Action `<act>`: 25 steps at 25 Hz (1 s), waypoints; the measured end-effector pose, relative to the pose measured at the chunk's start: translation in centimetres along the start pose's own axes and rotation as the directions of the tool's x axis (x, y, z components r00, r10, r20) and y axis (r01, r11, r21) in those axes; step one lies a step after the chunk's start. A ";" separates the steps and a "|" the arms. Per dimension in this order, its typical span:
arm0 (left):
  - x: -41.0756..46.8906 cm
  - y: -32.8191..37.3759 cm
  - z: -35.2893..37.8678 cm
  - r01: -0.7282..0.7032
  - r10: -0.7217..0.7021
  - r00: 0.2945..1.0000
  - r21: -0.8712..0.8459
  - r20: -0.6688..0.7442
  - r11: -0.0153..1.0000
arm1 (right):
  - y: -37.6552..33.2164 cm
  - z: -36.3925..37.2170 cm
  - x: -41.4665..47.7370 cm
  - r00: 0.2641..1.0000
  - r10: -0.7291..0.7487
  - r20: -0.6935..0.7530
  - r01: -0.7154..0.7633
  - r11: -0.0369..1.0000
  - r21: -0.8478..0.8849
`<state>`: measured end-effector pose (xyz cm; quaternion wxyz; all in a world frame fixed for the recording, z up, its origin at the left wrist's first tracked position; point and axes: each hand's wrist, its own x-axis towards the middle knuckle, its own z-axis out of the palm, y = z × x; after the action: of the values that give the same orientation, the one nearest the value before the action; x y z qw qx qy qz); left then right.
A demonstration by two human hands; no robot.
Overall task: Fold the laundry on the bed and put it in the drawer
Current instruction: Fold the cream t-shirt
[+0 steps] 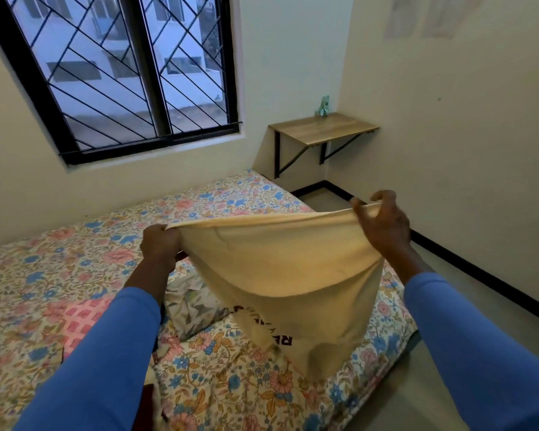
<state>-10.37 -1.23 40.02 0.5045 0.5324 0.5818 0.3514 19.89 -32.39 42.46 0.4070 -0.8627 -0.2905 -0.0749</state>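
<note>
A cream cloth [293, 275] with dark printed letters near its lower end hangs in the air over the bed [75, 250], stretched between both hands. My left hand [161, 244] grips its upper left corner in a fist. My right hand [381, 220] pinches the upper right corner with curled fingers. The cloth's lower end touches the floral sheet. Under and left of the cloth lie a grey-and-white patterned garment [193, 309] and a pink checked one [78, 318]. No drawer is in view.
A barred window [122, 73] is in the wall behind the bed. A small wooden wall shelf [324, 129] with a green figurine [323, 105] hangs in the corner. Bare floor [448, 353] runs along the bed's right side to the wall.
</note>
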 end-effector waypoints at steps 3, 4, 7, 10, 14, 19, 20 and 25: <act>0.7 -0.7 -1.0 -0.058 0.101 0.981 0.251 -0.163 0.966 | 2.9 -1.3 1.6 0.896 -0.252 0.367 0.385 0.852 -0.355; 1.2 -0.9 -1.2 -0.069 0.116 0.976 0.244 -0.184 0.967 | 4.0 -1.0 2.4 0.930 -0.219 0.296 0.328 0.857 -0.397; 1.6 -1.1 -1.0 -0.132 0.149 0.980 0.137 -0.129 0.982 | 6.9 -0.1 3.3 0.931 0.347 -0.109 -0.359 0.926 -0.119; 0.3 -1.3 0.9 -0.178 0.177 0.984 0.054 0.035 0.982 | 8.3 2.8 3.5 0.580 0.750 0.320 -0.771 0.377 0.513; -1.2 -2.4 2.6 -0.465 0.373 0.868 0.274 0.326 0.842 | 7.5 4.6 4.5 0.473 0.805 0.359 -0.706 0.102 0.701; -0.7 -2.9 1.3 -0.641 0.586 0.764 0.422 0.272 0.641 | 3.3 1.9 4.1 0.769 0.547 0.331 -0.639 0.655 0.403; -0.3 -2.8 0.5 -0.667 0.607 0.742 0.403 0.283 0.627 | 2.7 1.1 4.0 0.778 0.489 0.395 -0.614 0.724 0.314; 0.7 -1.8 -2.3 -0.652 0.544 0.754 0.310 0.369 0.692 | 3.0 -0.3 3.0 0.897 0.442 0.001 -0.440 0.893 0.093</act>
<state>-13.03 -0.64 38.70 0.3024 0.8286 0.3682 0.2940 24.04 -32.79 41.80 0.4550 -0.8860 -0.0863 0.0239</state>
